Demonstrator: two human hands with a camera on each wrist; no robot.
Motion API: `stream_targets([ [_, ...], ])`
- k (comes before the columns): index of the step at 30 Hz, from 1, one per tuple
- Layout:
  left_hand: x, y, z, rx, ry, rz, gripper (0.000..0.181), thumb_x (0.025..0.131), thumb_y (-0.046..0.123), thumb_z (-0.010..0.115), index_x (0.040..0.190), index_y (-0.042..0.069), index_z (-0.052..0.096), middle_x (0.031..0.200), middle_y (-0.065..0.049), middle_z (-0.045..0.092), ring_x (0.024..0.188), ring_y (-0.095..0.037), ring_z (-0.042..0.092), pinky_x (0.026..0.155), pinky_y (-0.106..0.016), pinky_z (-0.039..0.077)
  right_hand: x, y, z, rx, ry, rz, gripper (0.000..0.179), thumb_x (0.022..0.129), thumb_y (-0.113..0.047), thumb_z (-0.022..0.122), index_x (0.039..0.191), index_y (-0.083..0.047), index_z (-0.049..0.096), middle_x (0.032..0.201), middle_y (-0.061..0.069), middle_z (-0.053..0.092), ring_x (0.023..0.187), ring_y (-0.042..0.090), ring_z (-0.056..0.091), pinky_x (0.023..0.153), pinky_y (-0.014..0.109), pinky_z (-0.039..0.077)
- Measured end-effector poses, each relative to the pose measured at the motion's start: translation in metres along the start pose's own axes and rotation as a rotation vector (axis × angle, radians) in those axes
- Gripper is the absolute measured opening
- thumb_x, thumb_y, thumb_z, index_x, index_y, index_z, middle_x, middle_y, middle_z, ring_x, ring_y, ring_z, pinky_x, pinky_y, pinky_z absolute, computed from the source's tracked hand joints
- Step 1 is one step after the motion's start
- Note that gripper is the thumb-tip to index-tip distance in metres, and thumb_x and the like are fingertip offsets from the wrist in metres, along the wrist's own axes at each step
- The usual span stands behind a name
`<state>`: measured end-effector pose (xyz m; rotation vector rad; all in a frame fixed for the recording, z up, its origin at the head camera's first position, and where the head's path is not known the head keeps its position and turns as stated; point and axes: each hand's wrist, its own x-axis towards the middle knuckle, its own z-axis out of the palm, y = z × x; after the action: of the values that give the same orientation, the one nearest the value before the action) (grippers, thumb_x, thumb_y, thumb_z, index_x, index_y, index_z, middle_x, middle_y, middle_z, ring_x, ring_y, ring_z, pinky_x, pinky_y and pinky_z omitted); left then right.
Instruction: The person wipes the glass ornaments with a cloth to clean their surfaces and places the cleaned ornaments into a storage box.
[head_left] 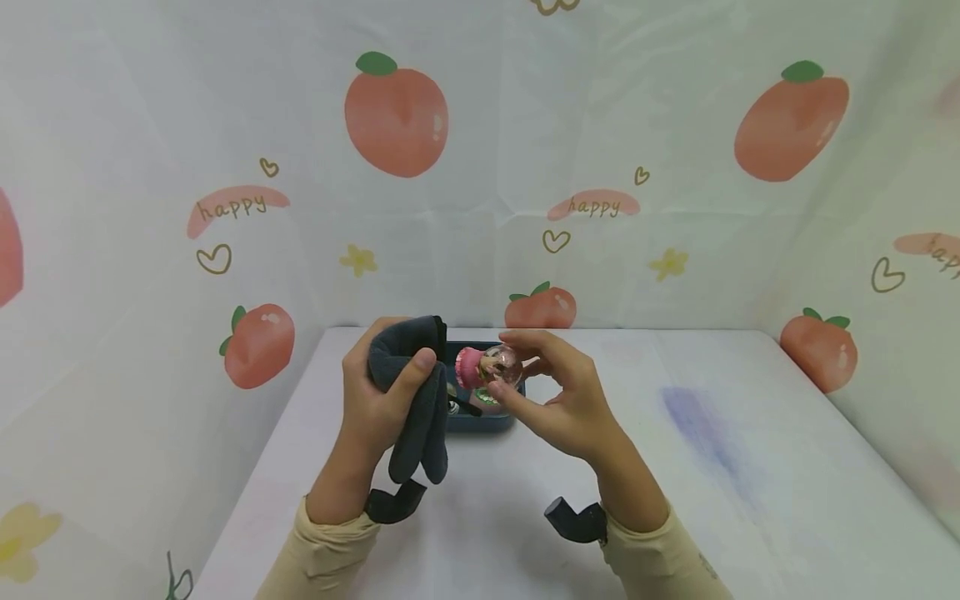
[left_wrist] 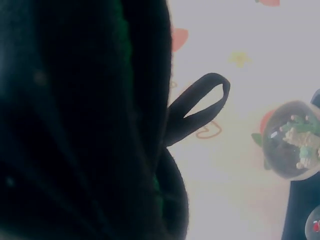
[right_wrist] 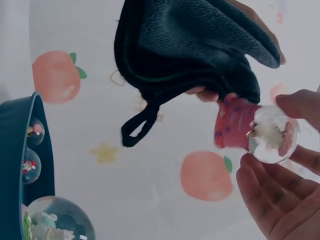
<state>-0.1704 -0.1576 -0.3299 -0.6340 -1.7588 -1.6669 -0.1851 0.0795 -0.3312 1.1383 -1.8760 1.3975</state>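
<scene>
My left hand [head_left: 373, 417] grips a folded dark grey-blue cloth [head_left: 422, 421], thumb across its front. A hanging loop [right_wrist: 140, 127] sticks out from the cloth's edge. My right hand [head_left: 570, 400] holds a small snow globe [head_left: 472, 367] by its clear dome, between the thumb and the fingers. The globe lies on its side, with its pink ruffled base pointing left towards the cloth. In the right wrist view the base is close beside the cloth; whether they touch I cannot tell. The cloth hides part of the left fingers.
Behind the hands a dark blue bin [head_left: 480, 423] stands on the white table [head_left: 637, 467]. Inside it are more snow globes, among them a large one [right_wrist: 59, 220] and two small ones [right_wrist: 31, 165]. A fruit-print curtain [head_left: 480, 208] rises behind the table.
</scene>
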Motion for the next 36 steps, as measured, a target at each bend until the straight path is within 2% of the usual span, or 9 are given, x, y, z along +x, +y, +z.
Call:
stream_targets([
  [5,0.001,0.002,-0.002,0.005,0.033,0.026,0.027,0.092,0.017,0.074,0.114,0.0,0.071,0.098,-0.004,0.072,0.079,-0.016,0.072,0.071,-0.026,0.063,0.0,0.008,0.005,-0.057,-0.024,0.043,0.048,0.08,0.001,0.089,0.123,-0.003,0.07,0.108,0.007,0.075,0.095,0.018,0.071,0.076,0.03,0.063],
  [10,0.002,0.002,-0.008,-0.022,0.072,0.062,0.027,0.092,0.015,0.074,0.112,-0.003,0.071,0.097,-0.003,0.072,0.082,-0.015,0.07,0.073,-0.023,0.061,0.004,0.02,0.015,-0.084,-0.084,0.093,0.043,0.084,-0.005,0.088,0.123,-0.006,0.07,0.105,0.003,0.075,0.093,0.018,0.072,0.077,0.035,0.064],
  [16,0.007,0.006,-0.016,-0.1,0.12,0.126,0.026,0.088,0.002,0.068,0.11,-0.01,0.069,0.096,-0.003,0.072,0.082,-0.015,0.069,0.073,-0.022,0.06,0.018,0.034,0.03,-0.108,-0.155,0.126,0.041,0.087,-0.011,0.088,0.124,-0.005,0.071,0.105,0.003,0.075,0.09,0.016,0.072,0.082,0.037,0.065],
  [19,0.009,0.009,-0.019,-0.124,0.126,0.141,0.024,0.088,0.0,0.067,0.109,-0.011,0.069,0.095,-0.004,0.072,0.08,-0.016,0.069,0.072,-0.022,0.061,0.027,0.041,0.039,-0.134,-0.183,0.17,0.041,0.089,-0.013,0.087,0.125,-0.005,0.071,0.105,0.003,0.073,0.089,0.016,0.07,0.083,0.036,0.065],
  [27,0.011,0.015,-0.025,-0.16,0.139,0.141,0.023,0.089,-0.002,0.065,0.109,-0.013,0.068,0.095,-0.006,0.071,0.077,-0.017,0.069,0.069,-0.023,0.061,0.049,0.056,0.078,-0.244,-0.306,0.401,0.038,0.093,-0.021,0.084,0.124,-0.005,0.07,0.104,0.007,0.073,0.093,0.022,0.074,0.082,0.033,0.061],
  [32,0.011,0.019,-0.027,-0.19,0.135,0.159,0.023,0.089,-0.003,0.065,0.108,-0.015,0.066,0.093,-0.008,0.07,0.071,-0.016,0.07,0.064,-0.024,0.061,0.061,0.071,0.109,-0.325,-0.364,0.478,0.032,0.093,-0.017,0.078,0.12,-0.003,0.071,0.096,0.013,0.072,0.082,0.02,0.062,0.07,0.028,0.05],
  [36,0.011,0.021,-0.029,-0.189,0.137,0.16,0.023,0.089,-0.002,0.067,0.108,-0.014,0.067,0.093,-0.008,0.07,0.072,-0.017,0.07,0.064,-0.024,0.061,0.066,0.088,0.13,-0.384,-0.412,0.546,0.03,0.093,-0.017,0.073,0.119,-0.002,0.07,0.087,0.007,0.066,0.074,0.016,0.054,0.065,0.025,0.042],
])
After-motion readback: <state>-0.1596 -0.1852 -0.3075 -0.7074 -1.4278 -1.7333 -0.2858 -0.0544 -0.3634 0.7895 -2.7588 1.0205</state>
